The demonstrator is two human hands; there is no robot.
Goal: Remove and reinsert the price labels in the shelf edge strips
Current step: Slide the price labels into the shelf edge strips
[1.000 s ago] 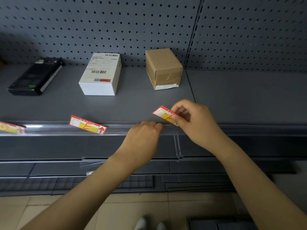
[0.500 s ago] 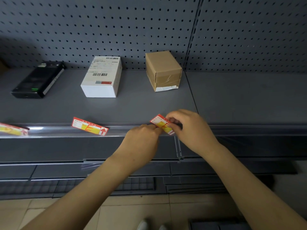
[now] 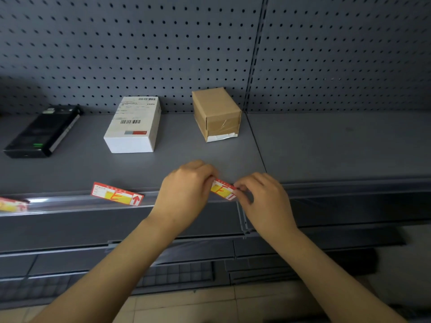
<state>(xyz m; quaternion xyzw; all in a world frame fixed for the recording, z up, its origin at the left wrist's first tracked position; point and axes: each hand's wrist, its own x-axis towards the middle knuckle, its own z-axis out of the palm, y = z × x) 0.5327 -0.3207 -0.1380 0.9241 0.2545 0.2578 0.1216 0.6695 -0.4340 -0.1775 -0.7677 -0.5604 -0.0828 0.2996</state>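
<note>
Grey perforated metal panels [image 3: 163,54] form the back wall above a flat grey metal shelf [image 3: 338,145], whose front edge carries a clear plastic label strip [image 3: 77,203] running left to right. Both bare hands meet at that edge, near the vertical seam where two shelf sections join. The left hand [image 3: 186,194] is curled closed, its fingertips pinching the left end of a small red, white and yellow paper price label [image 3: 222,191]. The right hand [image 3: 263,199] is likewise closed, with thumb and forefinger gripping the label's right end. That label sits tilted, its left end higher and its right end lower, right at the top lip of the strip; whether its lower edge is already inside the channel cannot be told. Well to the left, a second red and yellow price label with a red arrow [image 3: 116,197] lies slanted against the strip, and a third matching label [image 3: 11,205] shows partly at the far left border of the view. Further back on the shelf stand three items in a row: a flat black box with a green mark [image 3: 42,134] at the left, a white cardboard box with barcode stickers [image 3: 133,127] in the middle, and a taped brown cardboard box [image 3: 217,113] to its right, close to the back panel. Below the shelf, lower dark shelves and pale floor tiles [image 3: 182,306] are visible between the forearms.
</note>
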